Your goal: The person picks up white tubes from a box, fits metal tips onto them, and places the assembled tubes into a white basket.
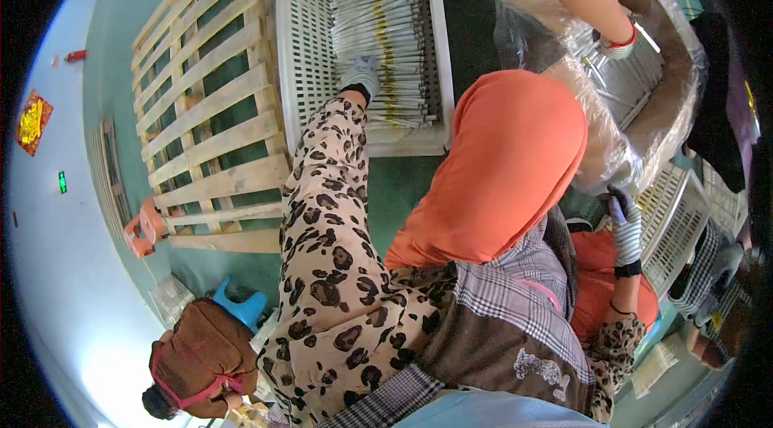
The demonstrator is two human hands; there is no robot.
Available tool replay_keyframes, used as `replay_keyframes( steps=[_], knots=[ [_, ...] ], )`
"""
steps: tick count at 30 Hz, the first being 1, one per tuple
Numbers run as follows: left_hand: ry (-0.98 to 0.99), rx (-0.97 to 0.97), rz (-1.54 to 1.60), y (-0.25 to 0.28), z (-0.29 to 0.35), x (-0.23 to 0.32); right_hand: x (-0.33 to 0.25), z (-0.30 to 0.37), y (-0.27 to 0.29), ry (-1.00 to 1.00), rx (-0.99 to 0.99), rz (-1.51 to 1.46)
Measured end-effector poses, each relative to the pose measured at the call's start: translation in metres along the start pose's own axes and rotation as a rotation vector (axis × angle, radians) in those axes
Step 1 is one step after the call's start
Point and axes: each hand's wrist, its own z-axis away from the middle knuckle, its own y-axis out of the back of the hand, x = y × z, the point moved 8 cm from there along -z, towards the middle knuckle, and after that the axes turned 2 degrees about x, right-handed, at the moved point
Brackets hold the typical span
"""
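Observation:
In a white slotted crate, thin silvery-white rods lie in rows with a band of yellow marks along their middle. My left hand, in a striped grey-and-white glove, rests at the left ends of these rods with its fingers laid out over them. At the right, my right hand, in a similar glove, has its fingers closed at the lower edge of a clear plastic liner. The liner sits around a brown box holding more rods.
Another person's gloved hand reaches into the lined box from above. A wooden pallet lies to the left of the crate. More slotted crates stand at the right. A person in a brown head covering is at the lower left, beside a blue stool.

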Motion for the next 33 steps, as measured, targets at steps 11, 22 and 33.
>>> replay_keyframes(
  steps=[11,22,33],
  knots=[
    [0.020,-0.095,0.114,-0.033,-0.017,-0.008,-0.002,0.000,-0.002,0.003,-0.018,0.049],
    [0.072,-0.083,0.042,-0.037,-0.022,-0.019,-0.031,0.009,-0.003,0.092,-0.022,0.094],
    [-0.243,0.359,1.275,0.210,0.042,0.053,-0.036,0.022,0.012,0.261,0.010,0.111]
  ],
)
